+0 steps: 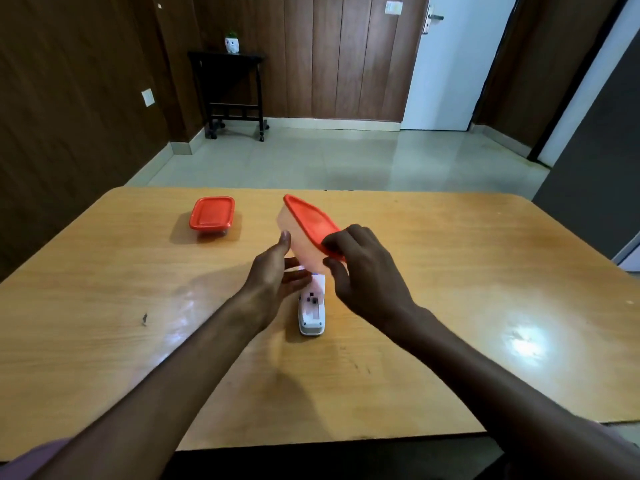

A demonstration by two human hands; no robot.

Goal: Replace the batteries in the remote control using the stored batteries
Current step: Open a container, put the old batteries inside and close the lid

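1. Right hand (363,268) has the near end of a tilted box (300,237), fingers curled over its red lid (311,221) and thumb under the rim, pinching that edge.
2. The box is up off the table (450,271), lid facing right, pale body toward the left hand (273,275).
3. Left hand is open, fingers straight and loosely together; its fingertip touches the box's side, the palm just beneath it.
4. The remote (311,313) lies on the table right below both hands, its far end hidden behind the box and fingers.
5. No batteries to be seen; the box's contents can't be made out.
6. A second box (212,216) with a red lid sits flat, far left, well apart.
7. Beyond the table: tiled floor, a dark side table (232,95) with a small pot (232,44), and a white door (446,64).
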